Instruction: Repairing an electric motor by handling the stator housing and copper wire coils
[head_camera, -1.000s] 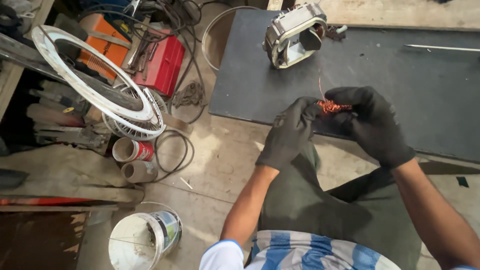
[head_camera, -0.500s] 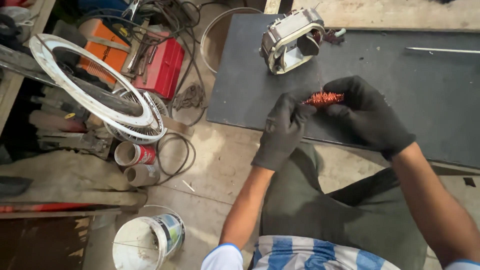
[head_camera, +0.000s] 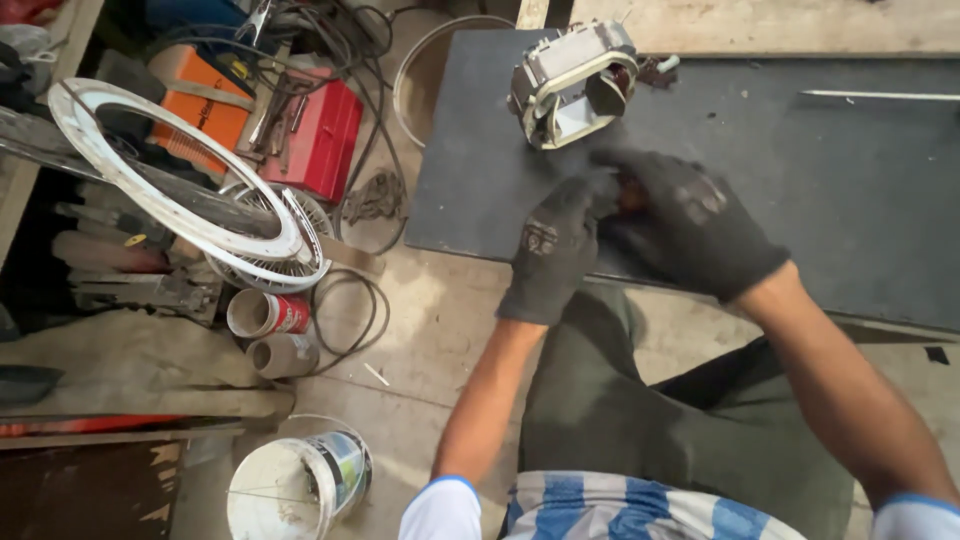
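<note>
Both gloved hands have moved up toward the motor stator (head_camera: 573, 82) since the earlier frames, and the reddish copper coil bundle (head_camera: 630, 193), plainly visible between them before, is now mostly covered.

Left hand (head_camera: 555, 250): black glove, fingers curled, tips pressed against the bundle just below the stator. Right hand (head_camera: 690, 225): black glove, closed over the bundle from the right, only a small reddish patch shows between the two hands. Both look clenched on the bundle, but the exact pinch is hidden by the gloves and motion blur.

Stator: grey metal frame with an open centre, tilted, standing on the dark mat (head_camera: 850, 180) near its upper left corner. Hands and bundle are just below the stator, over the mat, not touching the stator as far as I can tell.

Thin metal rod (head_camera: 880, 96) lies on the mat well to the right of the stator.

Left of the stator, off the mat on the floor: red toolbox (head_camera: 325, 140), orange box (head_camera: 205, 105) beyond it, white fan guard ring (head_camera: 170, 190) further left. Below-left of the stator: two cans (head_camera: 268, 330) lying on their sides, loop of black cable (head_camera: 350, 312) beside them, white paint bucket (head_camera: 295, 485) lower still.
</note>
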